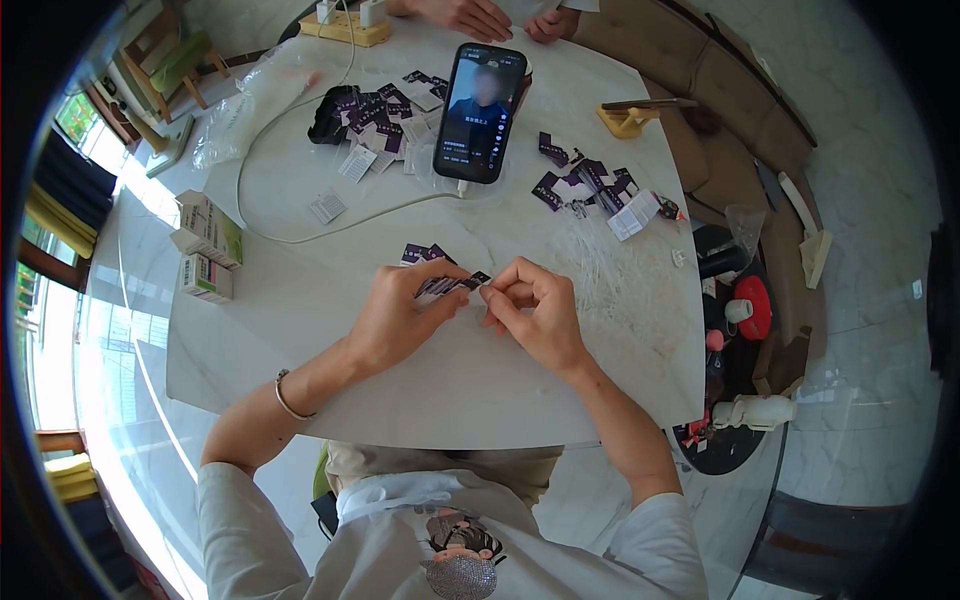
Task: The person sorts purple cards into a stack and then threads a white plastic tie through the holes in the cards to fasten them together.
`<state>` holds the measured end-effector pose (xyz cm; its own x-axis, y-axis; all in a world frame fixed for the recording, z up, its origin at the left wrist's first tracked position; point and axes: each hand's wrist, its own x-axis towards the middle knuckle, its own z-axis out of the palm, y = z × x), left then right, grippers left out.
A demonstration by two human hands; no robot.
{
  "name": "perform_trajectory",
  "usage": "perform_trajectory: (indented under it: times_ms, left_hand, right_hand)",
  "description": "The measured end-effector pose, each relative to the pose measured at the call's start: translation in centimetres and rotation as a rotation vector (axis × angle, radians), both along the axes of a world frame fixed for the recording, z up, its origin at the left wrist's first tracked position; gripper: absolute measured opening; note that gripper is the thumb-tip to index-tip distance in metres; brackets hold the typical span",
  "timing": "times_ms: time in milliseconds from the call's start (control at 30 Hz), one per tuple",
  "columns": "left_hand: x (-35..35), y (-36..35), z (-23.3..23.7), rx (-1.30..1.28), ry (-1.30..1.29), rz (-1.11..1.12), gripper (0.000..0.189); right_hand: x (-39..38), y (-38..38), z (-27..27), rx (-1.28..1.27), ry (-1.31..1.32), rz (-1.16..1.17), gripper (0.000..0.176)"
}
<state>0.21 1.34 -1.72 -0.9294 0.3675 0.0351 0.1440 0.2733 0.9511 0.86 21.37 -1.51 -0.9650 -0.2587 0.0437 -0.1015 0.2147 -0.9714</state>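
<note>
Held a small fanned stack of purple-and-white printed tags point(442, 288) in the left hand point(395, 310), over the near middle of the white marble-patterned table point(330, 390), pinching it between the thumb and closely bent fingers. Had the thumb and forefinger of the right hand point(540, 310) drawn together at the tips, touching or just beside the right end of the stack, with the other fingers curled toward the palm; could not tell whether gripping anything so slight there. Had loose tags point(425, 253) just beyond the left hand, a propped smartphone point(480, 115) farther off, a larger tag pile point(370, 120) to its left, and a smaller tag pile point(590, 190) to its right, near clear plastic strands point(612, 265).
</note>
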Motion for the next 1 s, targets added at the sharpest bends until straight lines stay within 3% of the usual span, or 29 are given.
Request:
perform_trajectory:
  times_ms: [367,567,800,1000]
  left_hand:
    - [0.2,0.2,-0.1,0.047,0.022,0.011,0.014]
    - [0.3,0.1,0.0,-0.015,0.108,-0.005,0.010]
    - [0.2,0.2,-0.5,-0.067,0.340,-0.002,0.012]
    - [0.1,0.1,-0.3,-0.058,0.352,-0.031,0.012]
  right_hand:
    - [0.0,0.0,0.2,0.057,0.046,-0.011,0.010]
    - [0.0,-0.2,0.5,-0.045,-0.028,-0.063,0.010]
    - [-0.6,0.3,-0.6,-0.116,-0.132,0.103,0.019]
    - [-0.9,0.8,0.0,-0.256,-0.272,0.170,0.021]
